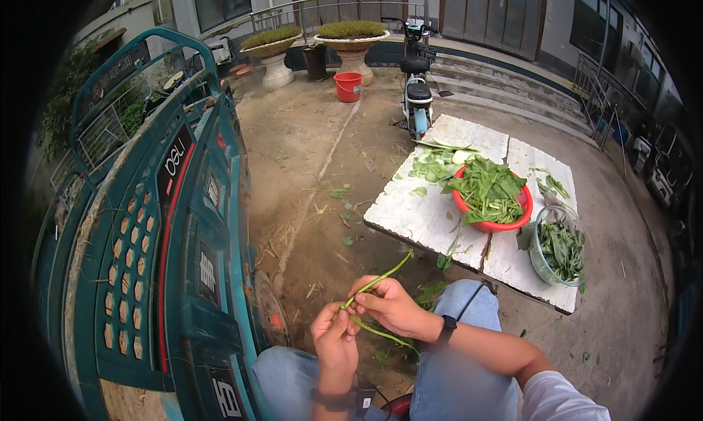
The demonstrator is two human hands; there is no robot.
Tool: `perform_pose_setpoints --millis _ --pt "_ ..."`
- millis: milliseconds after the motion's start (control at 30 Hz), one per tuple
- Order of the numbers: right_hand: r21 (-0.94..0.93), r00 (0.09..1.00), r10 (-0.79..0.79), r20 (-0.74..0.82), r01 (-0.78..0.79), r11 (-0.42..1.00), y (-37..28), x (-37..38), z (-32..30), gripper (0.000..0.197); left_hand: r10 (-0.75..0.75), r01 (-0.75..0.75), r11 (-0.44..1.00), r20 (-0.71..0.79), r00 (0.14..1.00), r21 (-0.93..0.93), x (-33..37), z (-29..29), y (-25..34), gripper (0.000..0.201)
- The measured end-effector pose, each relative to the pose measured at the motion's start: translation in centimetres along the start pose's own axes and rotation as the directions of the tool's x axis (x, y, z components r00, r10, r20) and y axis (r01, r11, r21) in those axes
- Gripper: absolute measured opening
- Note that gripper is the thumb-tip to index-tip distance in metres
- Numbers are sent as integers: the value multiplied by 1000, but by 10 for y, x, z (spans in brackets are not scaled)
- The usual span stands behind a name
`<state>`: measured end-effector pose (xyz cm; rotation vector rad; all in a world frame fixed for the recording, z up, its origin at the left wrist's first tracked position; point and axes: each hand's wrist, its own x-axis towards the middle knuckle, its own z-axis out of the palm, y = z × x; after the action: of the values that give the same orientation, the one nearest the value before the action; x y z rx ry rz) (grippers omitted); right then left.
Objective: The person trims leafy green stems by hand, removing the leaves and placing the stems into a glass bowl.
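Note:
Over my lap, both hands work on a thin green vegetable stem [394, 268]. My left hand [337, 342] pinches it between thumb and fingertips. Close beside, my right hand [399, 309] grips it too, fingertips nearly touching the left ones. One length slants up and right past the right hand; another length [384, 334] runs out below it. Whether the two lengths are joined is hidden by the fingers. To the right, a red plastic basket [505, 227] holds a heap of leafy greens [494, 190]. Next to it, a clear bowl [540, 266] contains darker leaves [562, 249].
A low white board table [417, 216] carries both containers and a loose pile of pale greens [439, 164]. A green cargo tricycle [194, 274] stands close on my left. Farther off are a red bucket [348, 87], a scooter [418, 95] and stone planters [351, 51]. Leaf scraps litter the ground.

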<state>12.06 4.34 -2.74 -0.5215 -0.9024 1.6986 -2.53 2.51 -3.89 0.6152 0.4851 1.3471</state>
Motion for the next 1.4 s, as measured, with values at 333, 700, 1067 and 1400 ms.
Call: perform_pose_setpoints --millis 333,700,1067,1400 --pt "-424 988 -154 -1 139 895 -1 -9 -3 14 -49 39 996 -114 992 -84 -4 12 -12 13" --pt "-601 968 -29 -250 -132 788 -13 -10 -23 22 134 -182 615 125 983 767 -2 7 15 4" --pt "-860 855 -294 428 485 157 -40 -25 -11 20 142 -263 545 221 965 796 -4 16 17 6" --pt "-821 753 -410 515 570 15 -31 -34 -12 23 79 -240 590 240 967 771 -10 19 20 4"
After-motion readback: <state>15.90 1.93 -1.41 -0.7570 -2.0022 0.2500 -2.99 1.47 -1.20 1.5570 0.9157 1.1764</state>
